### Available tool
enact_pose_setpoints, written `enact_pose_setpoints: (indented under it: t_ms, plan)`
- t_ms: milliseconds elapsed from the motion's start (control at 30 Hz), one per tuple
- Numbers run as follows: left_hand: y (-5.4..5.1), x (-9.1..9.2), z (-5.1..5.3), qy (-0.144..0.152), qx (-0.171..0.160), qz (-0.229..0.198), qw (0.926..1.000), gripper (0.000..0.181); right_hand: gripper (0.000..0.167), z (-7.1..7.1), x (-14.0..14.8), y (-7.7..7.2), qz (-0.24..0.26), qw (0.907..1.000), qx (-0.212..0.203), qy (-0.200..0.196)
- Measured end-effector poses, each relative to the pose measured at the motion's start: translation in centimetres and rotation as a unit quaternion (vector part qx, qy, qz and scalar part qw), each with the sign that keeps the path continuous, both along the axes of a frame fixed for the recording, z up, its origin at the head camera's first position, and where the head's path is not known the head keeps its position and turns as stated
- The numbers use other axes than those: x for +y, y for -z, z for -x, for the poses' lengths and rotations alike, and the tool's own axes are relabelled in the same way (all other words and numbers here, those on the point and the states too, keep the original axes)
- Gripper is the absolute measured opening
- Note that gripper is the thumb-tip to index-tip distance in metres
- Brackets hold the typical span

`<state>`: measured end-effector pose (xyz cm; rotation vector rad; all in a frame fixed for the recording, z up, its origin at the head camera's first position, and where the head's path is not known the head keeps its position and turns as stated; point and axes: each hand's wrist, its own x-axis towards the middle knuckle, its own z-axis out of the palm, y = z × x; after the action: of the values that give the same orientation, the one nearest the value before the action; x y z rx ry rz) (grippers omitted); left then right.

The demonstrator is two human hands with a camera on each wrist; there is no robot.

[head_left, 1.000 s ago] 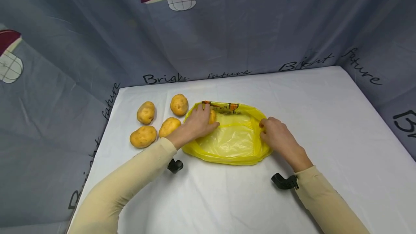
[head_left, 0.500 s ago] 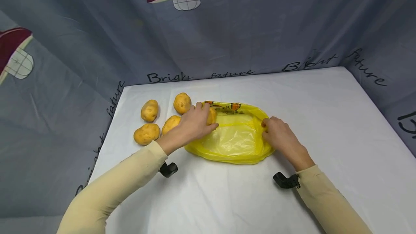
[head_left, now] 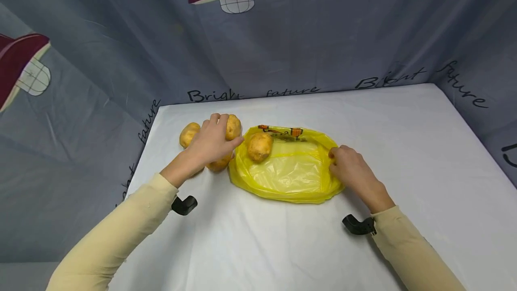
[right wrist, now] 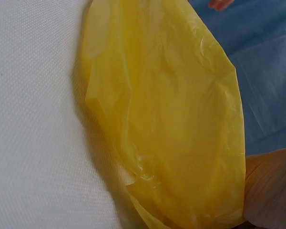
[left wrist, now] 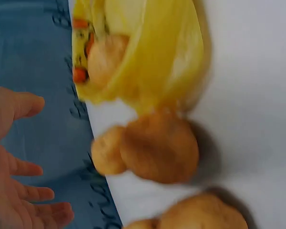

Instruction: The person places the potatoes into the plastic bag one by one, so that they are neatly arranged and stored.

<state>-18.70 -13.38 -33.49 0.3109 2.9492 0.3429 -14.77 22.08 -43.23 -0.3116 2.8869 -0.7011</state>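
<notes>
A yellow plastic bag [head_left: 288, 174] lies on the table with its mouth spread wide. Inside it, at the left end, is one potato [head_left: 260, 147]. My right hand [head_left: 352, 167] pinches the bag's right rim. Left of the bag, my left hand [head_left: 211, 142] hovers above loose potatoes with nothing in it; its fingers and thumb are spread in the left wrist view. A potato [head_left: 234, 127] shows behind the left hand, another [head_left: 188, 134] to its left, and a third [head_left: 220, 164] below it. One more is mostly hidden beneath the hand.
White cloth [head_left: 258, 246] covers the table. A grey curtain [head_left: 323, 35] with printed lamps and lettering hangs behind the table and along its sides. Black camera mounts [head_left: 358, 225] sit at both wrists.
The left hand has let go of the potato inside the bag and moved left, out over the loose potatoes. The right hand keeps its hold on the rim. The view has shifted slightly.
</notes>
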Motion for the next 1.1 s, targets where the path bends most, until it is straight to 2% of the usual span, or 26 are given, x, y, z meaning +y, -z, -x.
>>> enact_pose_setpoints:
  t_ms: [100, 233, 433, 567, 633, 767, 933, 1033, 1100]
  plan:
    - [0.2, -2.1, 0.9, -0.031, -0.015, 0.003, 0.9994, 0.083, 0.028, -0.1, 0.1, 0.2, 0.001, 1.0000, 0.002, 0.001]
    - [1.0, -4.4, 2.1, -0.063, -0.024, 0.007, 0.9977, 0.085, 0.028, -0.2, 0.2, 0.3, 0.000, 1.0000, 0.004, 0.003]
    - [3.8, -6.3, 3.5, -0.109, -0.033, 0.007, 0.9935, 0.093, 0.028, -0.4, 0.2, 0.7, 0.002, 1.0000, 0.007, 0.003]
    - [5.6, -7.2, 4.1, -0.140, -0.055, 0.012, 0.9886, 0.094, 0.028, -0.5, 0.1, 0.8, 0.005, 1.0000, 0.008, 0.002]
    - [6.2, -7.8, 4.4, -0.148, -0.067, 0.010, 0.9867, 0.093, 0.028, -0.5, 0.1, 0.9, 0.007, 0.9999, 0.009, 0.002]
    - [6.1, -9.0, 5.0, -0.164, -0.104, -0.021, 0.9808, 0.093, 0.028, -0.5, 0.1, 0.9, 0.010, 0.9999, 0.014, 0.001]
    - [5.4, -9.9, 6.0, -0.192, -0.152, -0.059, 0.9678, 0.093, 0.027, -0.6, 0.1, 1.1, 0.010, 0.9997, 0.024, 0.002]
    - [5.3, -10.1, 6.4, -0.204, -0.166, -0.078, 0.9616, 0.092, 0.027, -0.6, 0.1, 1.2, 0.008, 0.9996, 0.028, 0.004]
    - [5.5, -10.1, 6.6, -0.208, -0.167, -0.086, 0.9601, 0.092, 0.026, -0.6, 0.2, 1.3, 0.007, 0.9995, 0.030, 0.005]
